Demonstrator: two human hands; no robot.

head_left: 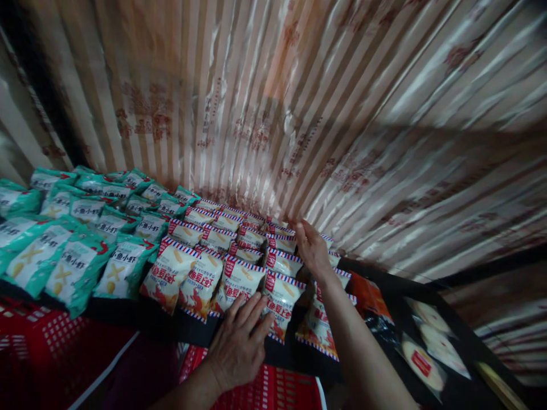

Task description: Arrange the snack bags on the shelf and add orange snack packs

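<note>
White snack bags (pixel 239 279) with red-and-blue striped edges stand in rows on a black shelf. My left hand (pixel 241 341) lies with its fingers spread against the lower fronts of two bags in the front row. My right hand (pixel 314 250) reaches over the rows toward the back, between two columns of these bags. Its fingers are loosely bent beside the rear bags, with nothing visible held in them. The right forearm crosses in front of a striped-edge bag (pixel 318 324) at the right end of the front row and hides part of it.
Teal snack bags (pixel 123 265) fill the shelf to the left. Red perforated baskets (pixel 68 341) stand below the front edge. Right of the bags lie an orange package (pixel 371 296) and clear packs of pale round food (pixel 423 364). A pleated printed curtain (pixel 256 114) hangs behind.
</note>
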